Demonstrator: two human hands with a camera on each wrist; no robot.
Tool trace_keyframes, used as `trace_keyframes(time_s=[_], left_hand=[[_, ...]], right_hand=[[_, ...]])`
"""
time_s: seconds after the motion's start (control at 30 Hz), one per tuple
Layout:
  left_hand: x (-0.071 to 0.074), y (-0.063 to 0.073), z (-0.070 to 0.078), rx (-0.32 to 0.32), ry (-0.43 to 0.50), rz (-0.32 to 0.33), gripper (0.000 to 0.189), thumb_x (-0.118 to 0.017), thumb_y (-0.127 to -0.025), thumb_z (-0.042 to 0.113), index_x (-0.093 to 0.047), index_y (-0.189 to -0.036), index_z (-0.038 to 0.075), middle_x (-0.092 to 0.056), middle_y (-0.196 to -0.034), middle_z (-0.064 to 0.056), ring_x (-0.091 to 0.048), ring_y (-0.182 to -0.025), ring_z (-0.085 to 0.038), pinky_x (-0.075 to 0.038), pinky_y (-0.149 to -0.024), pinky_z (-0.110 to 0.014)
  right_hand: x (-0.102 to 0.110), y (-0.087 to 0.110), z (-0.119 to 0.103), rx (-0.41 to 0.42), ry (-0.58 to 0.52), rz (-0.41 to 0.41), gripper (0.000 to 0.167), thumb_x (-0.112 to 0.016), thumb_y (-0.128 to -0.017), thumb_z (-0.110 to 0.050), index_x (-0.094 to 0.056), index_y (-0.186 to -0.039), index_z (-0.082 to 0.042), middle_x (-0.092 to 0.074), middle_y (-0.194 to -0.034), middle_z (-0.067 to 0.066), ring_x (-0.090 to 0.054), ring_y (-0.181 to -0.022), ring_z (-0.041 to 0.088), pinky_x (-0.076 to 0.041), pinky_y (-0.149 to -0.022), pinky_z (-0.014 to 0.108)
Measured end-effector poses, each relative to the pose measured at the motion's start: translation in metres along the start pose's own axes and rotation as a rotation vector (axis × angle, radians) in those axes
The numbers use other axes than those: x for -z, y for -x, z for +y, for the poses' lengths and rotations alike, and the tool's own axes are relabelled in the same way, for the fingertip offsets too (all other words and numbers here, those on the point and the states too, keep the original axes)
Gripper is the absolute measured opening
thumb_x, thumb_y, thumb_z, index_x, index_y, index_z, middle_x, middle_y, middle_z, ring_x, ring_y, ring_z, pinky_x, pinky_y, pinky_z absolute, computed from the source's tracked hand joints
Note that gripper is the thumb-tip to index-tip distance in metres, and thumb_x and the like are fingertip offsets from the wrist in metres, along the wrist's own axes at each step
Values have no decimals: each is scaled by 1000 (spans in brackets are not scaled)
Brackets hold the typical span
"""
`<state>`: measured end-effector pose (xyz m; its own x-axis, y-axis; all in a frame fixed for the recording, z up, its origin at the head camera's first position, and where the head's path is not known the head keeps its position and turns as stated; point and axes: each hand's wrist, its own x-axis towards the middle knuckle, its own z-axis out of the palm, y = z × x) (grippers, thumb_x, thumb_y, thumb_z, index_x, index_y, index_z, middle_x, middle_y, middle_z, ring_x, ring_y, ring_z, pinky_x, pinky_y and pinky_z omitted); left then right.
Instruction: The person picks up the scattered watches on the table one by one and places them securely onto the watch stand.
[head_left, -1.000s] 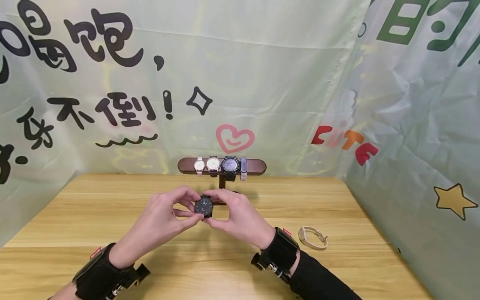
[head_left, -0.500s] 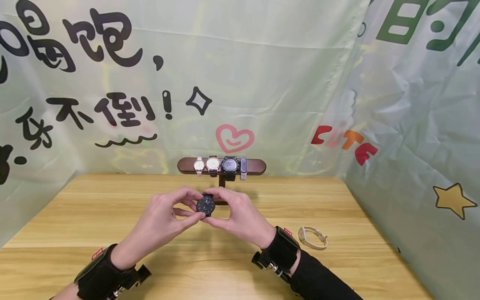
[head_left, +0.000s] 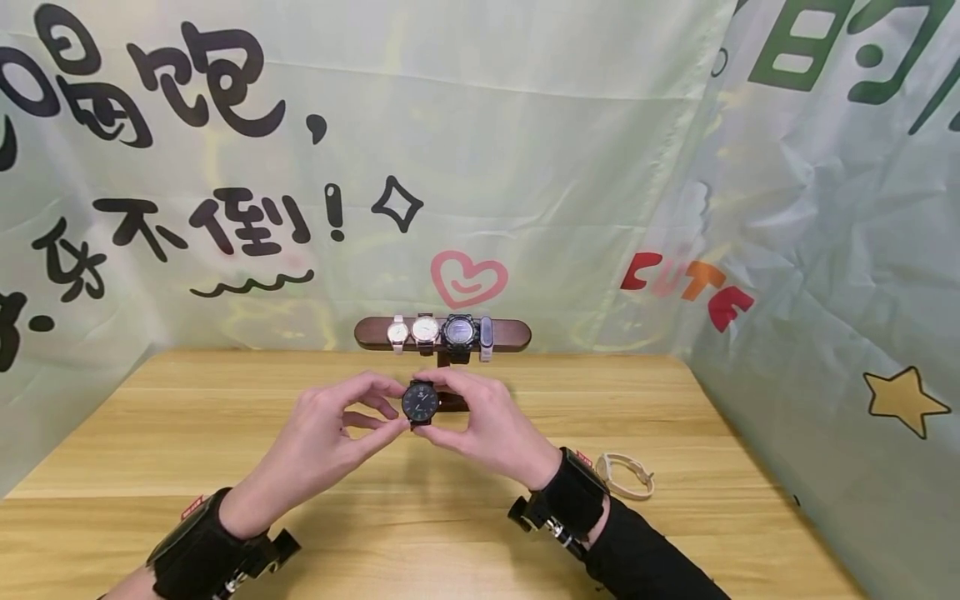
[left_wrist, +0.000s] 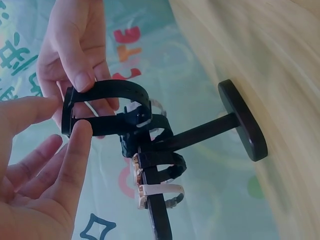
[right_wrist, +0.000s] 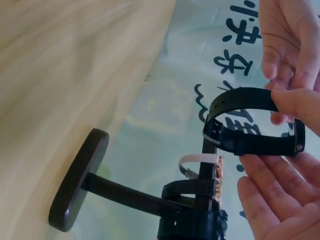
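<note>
A black wristwatch point(head_left: 420, 402) with a dark dial is held up above the table, its strap buckled into a loop. My right hand point(head_left: 495, 425) pinches its strap between thumb and fingers; in the right wrist view the thumb point(right_wrist: 297, 107) lies on top of the strap. From the other side my left hand point(head_left: 322, 437) holds the edge of the case with its fingertips. Just behind is a dark wooden watch stand point(head_left: 513, 335). Its bar carries a small pale watch point(head_left: 398, 332), a rose-gold-cased watch point(head_left: 425, 330), a chunky black watch point(head_left: 459, 332) and a light-strapped band point(head_left: 486, 333).
A beige-strapped watch point(head_left: 628, 477) lies on the wooden table point(head_left: 420, 533), close to my right wrist. Printed cloth point(head_left: 570, 167) hangs behind the table and along its right side. The stand's post and base are partly hidden by my hands in the head view.
The black watch has moved a little right and upward, and its dial has turned slightly. My right hand has shifted right with it, while my left hand has stayed nearly in place.
</note>
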<state>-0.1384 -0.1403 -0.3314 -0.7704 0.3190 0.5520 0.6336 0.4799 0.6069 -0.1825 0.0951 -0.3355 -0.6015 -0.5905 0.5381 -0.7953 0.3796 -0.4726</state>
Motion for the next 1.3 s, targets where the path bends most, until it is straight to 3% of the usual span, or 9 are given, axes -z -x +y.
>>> trace_keyframes(time_s=[0.23, 0.47, 0.6, 1.03, 1.3], left_hand=[[3, -2, -6, -22, -60, 24, 26, -84, -92, 5, -74, -115, 14, -79, -105, 1, -77, -86, -7, -66, -72, -20], [11, -6, -18, -38, -111, 70, 27, -84, -92, 3, -73, -115, 14, -79, -106, -1, -77, -86, -10, -66, -72, -21], [17, -9, -26, -32, -175, 103, 27, -83, -92, 4, -73, -116, 12, -79, -108, -3, -78, -87, -14, -67, -72, -23], [32, -30, -56, -44, -258, 220, 23, -83, -91, 0, -74, -112, 4, -79, -108, -12, -79, -89, -24, -68, -70, -31], [35, -43, -67, 30, -274, 244, 21, -78, -95, 3, -75, -116, 1, -75, -114, -21, -78, -95, -33, -69, -75, -44]], right_hand=[[9, -1, 4, -47, -61, -10, 57, -89, -89, -9, -65, -140, -6, -75, -128, 9, -79, -108, 19, -63, -93, 20], [19, -2, 7, -75, 31, 15, 58, -91, -87, -16, -68, -141, -12, -74, -133, 3, -72, -120, 17, -62, -102, 31], [25, -3, 8, -77, 26, 16, 59, -91, -88, -15, -67, -142, -13, -73, -135, 3, -70, -127, 18, -61, -107, 36], [54, -1, 16, -107, 47, 48, 61, -91, -87, -14, -67, -143, -12, -72, -139, 5, -71, -128, 24, -59, -112, 40], [71, 1, 22, -160, 21, 45, 61, -90, -88, -12, -66, -144, -14, -72, -139, 5, -72, -127, 26, -57, -114, 42]])
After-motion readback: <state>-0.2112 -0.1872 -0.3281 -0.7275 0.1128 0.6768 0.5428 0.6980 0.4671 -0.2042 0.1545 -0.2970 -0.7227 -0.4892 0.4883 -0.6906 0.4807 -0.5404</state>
